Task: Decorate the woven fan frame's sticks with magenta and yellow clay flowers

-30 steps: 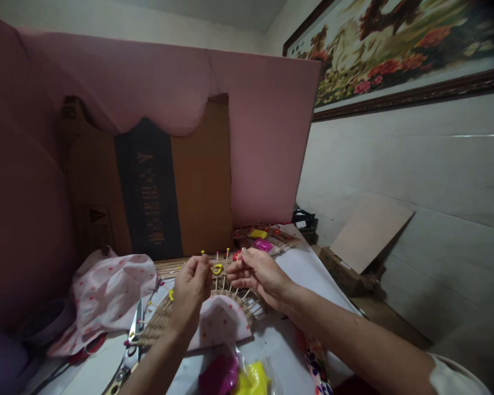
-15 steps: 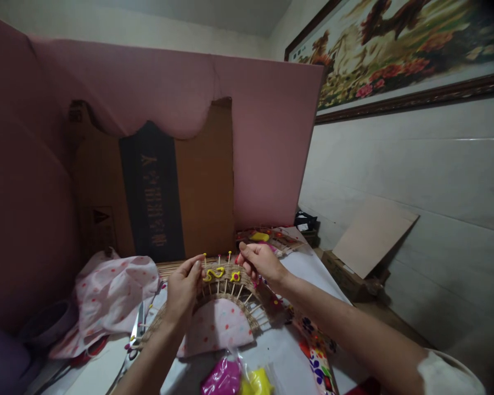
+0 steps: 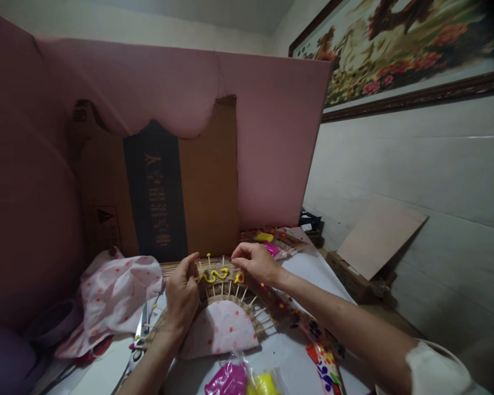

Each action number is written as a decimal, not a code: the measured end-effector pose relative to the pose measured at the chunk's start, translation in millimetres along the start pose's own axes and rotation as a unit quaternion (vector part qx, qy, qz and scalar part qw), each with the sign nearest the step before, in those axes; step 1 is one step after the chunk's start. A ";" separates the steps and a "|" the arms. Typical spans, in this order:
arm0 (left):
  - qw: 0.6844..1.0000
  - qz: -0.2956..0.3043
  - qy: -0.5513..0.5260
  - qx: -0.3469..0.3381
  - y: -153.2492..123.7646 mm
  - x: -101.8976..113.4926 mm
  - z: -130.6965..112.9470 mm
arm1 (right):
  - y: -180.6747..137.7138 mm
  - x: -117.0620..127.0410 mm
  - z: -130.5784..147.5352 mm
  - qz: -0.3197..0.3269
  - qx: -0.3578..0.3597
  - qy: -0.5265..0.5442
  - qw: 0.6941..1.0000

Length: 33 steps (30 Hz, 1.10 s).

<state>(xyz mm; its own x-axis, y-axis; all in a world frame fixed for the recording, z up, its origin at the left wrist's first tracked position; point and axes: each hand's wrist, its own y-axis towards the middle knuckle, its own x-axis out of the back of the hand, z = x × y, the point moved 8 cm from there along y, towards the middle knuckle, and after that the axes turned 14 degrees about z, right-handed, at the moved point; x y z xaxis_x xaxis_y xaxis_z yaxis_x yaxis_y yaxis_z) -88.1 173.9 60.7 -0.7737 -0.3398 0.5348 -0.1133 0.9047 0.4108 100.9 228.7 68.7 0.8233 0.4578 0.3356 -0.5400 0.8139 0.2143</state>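
A fan-shaped woven craft point(image 3: 219, 286) of brown twine and thin sticks stands in front of me. Its curved band carries a yellow squiggle point(image 3: 218, 274) and a small yellow flower point(image 3: 239, 277) with a red centre. Yellow and pink beads of clay cap the stick ends along its top. A half-round of dotted pink cloth point(image 3: 221, 329) fills the inside of the arch. My left hand point(image 3: 184, 293) has its fingers curled on the band's left side. At the top right of the band, my right hand point(image 3: 255, 263) is pinched over a stick end; its fingertips hide what they hold.
Bags of magenta clay point(image 3: 230, 378) and yellow clay point(image 3: 265, 383) lie nearest me. Scissors point(image 3: 140, 329) and a dotted cloth point(image 3: 121, 285) are at left. Behind stands a cut cardboard panel point(image 3: 209, 186) against a pink board point(image 3: 275, 137). A patterned strip point(image 3: 323, 365) lies right.
My right hand has come left and down onto a stick end at the band's top. My left hand has shifted slightly left along the band, its index finger raised more. The view has turned slightly.
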 end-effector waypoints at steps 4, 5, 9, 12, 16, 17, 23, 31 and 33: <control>0.994 0.000 0.103 -0.025 -1.3 1.1 -11.2 | 4.0 -5.3 0.4 0.025 0.007 -0.043 0.999; 0.992 0.002 0.121 -0.032 -1.7 0.6 -13.0 | 4.9 -6.7 0.8 0.031 0.009 -0.054 0.998; 0.980 0.008 0.183 -0.083 -3.5 -3.5 -20.7 | 5.4 -7.8 9.3 0.036 0.037 -0.121 0.991; 0.962 0.034 0.233 -0.139 -4.6 -13.0 -28.0 | 3.5 -7.1 18.2 0.030 0.068 -0.183 0.980; 0.946 0.073 0.260 -0.178 -5.9 -26.5 -33.2 | 3.7 -7.6 19.2 0.029 0.084 -0.235 0.968; 0.947 0.079 0.255 -0.180 -6.2 -28.5 -33.5 | 4.4 -7.7 17.9 0.029 0.085 -0.243 0.966; 0.953 0.090 0.223 -0.184 -7.3 -33.3 -32.9 | 5.8 -8.5 14.1 0.028 0.096 -0.279 0.955; 0.960 0.098 0.195 -0.178 -6.5 -34.8 -29.8 | 6.3 -14.8 17.0 0.042 0.121 -0.309 0.942; 0.961 0.107 0.185 -0.177 -6.9 -35.8 -29.0 | 7.1 -15.7 15.9 0.045 0.126 -0.312 0.941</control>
<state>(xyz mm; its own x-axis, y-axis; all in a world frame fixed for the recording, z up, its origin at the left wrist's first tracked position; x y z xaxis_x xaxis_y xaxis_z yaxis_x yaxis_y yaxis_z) -41.6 172.3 60.2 -0.4745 -0.2834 0.8334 0.2930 0.8419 0.4531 81.4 221.6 79.6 0.5523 0.1572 0.8187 -0.6910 0.6356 0.3441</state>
